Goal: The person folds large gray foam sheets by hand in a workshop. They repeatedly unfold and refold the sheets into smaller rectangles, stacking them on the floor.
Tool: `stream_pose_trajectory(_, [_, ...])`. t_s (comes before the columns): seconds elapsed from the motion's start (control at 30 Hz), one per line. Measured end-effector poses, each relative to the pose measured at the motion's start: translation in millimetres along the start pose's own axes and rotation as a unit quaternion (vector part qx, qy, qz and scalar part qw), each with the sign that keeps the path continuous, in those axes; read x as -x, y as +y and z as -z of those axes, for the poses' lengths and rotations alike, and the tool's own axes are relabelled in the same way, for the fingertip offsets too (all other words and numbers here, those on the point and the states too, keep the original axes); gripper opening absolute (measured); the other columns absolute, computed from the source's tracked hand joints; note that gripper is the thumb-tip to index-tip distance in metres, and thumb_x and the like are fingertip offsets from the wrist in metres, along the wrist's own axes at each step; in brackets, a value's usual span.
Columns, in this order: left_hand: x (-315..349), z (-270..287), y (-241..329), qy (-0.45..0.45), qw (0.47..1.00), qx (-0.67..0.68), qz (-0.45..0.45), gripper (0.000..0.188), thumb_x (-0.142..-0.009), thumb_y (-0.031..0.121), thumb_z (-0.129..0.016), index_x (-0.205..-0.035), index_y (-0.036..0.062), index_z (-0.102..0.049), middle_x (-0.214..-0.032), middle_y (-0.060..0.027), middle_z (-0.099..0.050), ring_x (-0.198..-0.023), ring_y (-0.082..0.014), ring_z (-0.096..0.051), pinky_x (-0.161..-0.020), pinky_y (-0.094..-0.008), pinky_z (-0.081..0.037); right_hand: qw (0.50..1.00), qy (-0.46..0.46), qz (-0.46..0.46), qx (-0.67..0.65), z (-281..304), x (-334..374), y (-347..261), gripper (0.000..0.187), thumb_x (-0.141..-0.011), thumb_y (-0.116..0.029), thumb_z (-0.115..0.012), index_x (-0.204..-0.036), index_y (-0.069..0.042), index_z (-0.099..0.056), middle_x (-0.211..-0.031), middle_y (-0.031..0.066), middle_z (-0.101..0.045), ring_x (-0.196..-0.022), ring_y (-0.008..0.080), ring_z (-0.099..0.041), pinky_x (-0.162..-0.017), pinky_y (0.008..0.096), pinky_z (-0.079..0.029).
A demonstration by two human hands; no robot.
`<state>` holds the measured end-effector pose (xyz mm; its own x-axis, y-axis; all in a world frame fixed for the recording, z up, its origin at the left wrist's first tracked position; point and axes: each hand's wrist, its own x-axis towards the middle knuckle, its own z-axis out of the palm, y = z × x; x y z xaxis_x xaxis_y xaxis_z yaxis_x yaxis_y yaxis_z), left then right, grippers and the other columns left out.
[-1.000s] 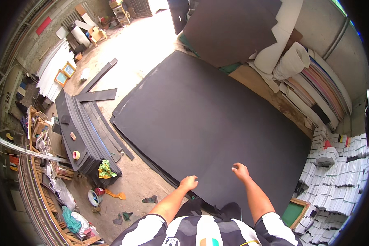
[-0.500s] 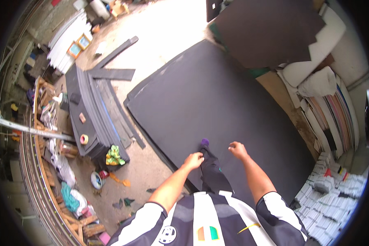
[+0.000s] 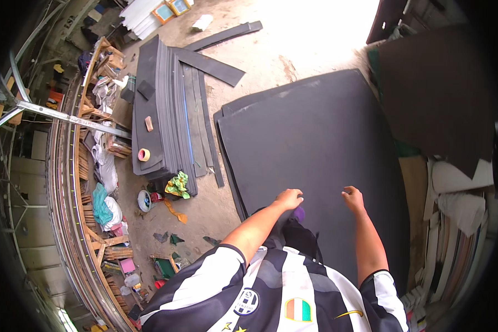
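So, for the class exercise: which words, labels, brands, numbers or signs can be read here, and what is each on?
Wording and brands are left uncopied; only places are listed.
Shirt, round black-and-white badge: small lettering.
Shirt, tricolour shield patch: no words legible.
Shirt, curved yellow mark: a symbol, no letters.
Upper left, dark wall marks: too small to read.
Black sheet stack: no lettering visible.

It's the grey-brown floor (image 3: 203, 214) bearing the load here, and a broad stack of black sheets (image 3: 315, 138) sprawls right across it! Over to the left, a pile of long black strips (image 3: 169, 124) carries a tape roll (image 3: 144, 154), a pinkish block (image 3: 149, 123) and a small dark piece (image 3: 146, 89). Nearer, an orange rag (image 3: 175, 211) lies beside a round basin (image 3: 144, 200), dark scraps (image 3: 176, 239) scattered closer still!
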<state>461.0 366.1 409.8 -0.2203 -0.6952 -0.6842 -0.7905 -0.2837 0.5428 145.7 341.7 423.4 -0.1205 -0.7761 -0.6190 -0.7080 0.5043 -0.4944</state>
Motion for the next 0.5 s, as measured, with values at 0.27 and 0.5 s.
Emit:
stream_pose_trajectory(0.27, [-95,87,7,0.027,0.996,0.087,-0.004,0.045,-0.094,0.034,-0.065,-0.129,0.0063,-0.067,-0.121,-0.0169,-0.072,-0.116,-0.0314,-0.068,-0.100,-0.0419,-0.052,1.000,-0.012,0.006,0.000,34,-103,-86,0.042,-0.092,-0.027,-0.071,-0.127,-0.006,-0.068,-0.123,0.0182,-0.071,-0.117,0.0324,-0.067,-0.100,0.0409,-0.053])
stream_pose_trajectory(0.5, [-197,164,30,-0.032,0.999,0.024,0.019,0.045,-0.093,0.035,-0.067,-0.130,0.0090,-0.068,-0.122,-0.0143,-0.072,-0.118,-0.0303,-0.067,-0.103,-0.0413,-0.051,0.998,0.011,-0.068,0.012,97,-166,-122,0.041,-0.093,-0.026,-0.069,-0.129,-0.007,-0.067,-0.127,0.0167,-0.069,-0.122,0.0325,-0.064,-0.104,0.0411,-0.051])
